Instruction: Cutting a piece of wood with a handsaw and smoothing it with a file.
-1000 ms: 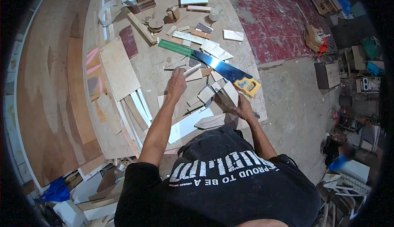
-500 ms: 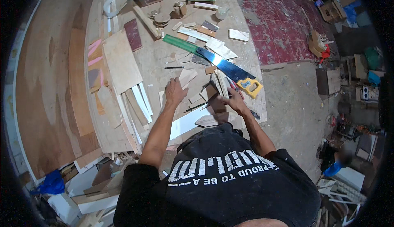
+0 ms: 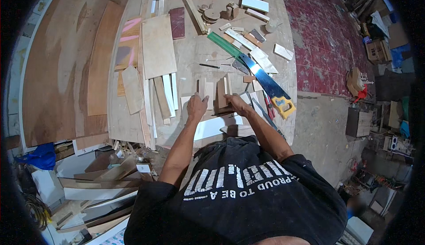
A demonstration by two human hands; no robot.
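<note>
My left hand (image 3: pixel 197 107) is closed on the near end of a short pale wooden strip (image 3: pixel 202 87), by a flat light board piece (image 3: pixel 209 95). Just to its right, my right hand (image 3: pixel 239 105) grips a small wooden piece (image 3: pixel 223 91) with a brown face and pale edges, between thumb and fingers. A gap separates the two pieces. In front of my body lies a white board (image 3: pixel 217 127), partly shaded. A handsaw (image 3: pixel 267 82) with a yellow handle lies to the right, beside red-handled pliers (image 3: pixel 268 105).
The wooden worktable (image 3: pixel 190 54) carries a black pencil (image 3: pixel 209 66), a green straightedge (image 3: pixel 225 44), a pale panel (image 3: pixel 158 45) and wood offcuts. Round wooden discs (image 3: pixel 211 14) sit farther back. Large plywood (image 3: pixel 57 68) stands left; scrap boards (image 3: pixel 97 183) pile up below it.
The view has shifted, so the table appears farther right. My hands have come closer together, and each now holds a wooden piece upright or nearly so.
</note>
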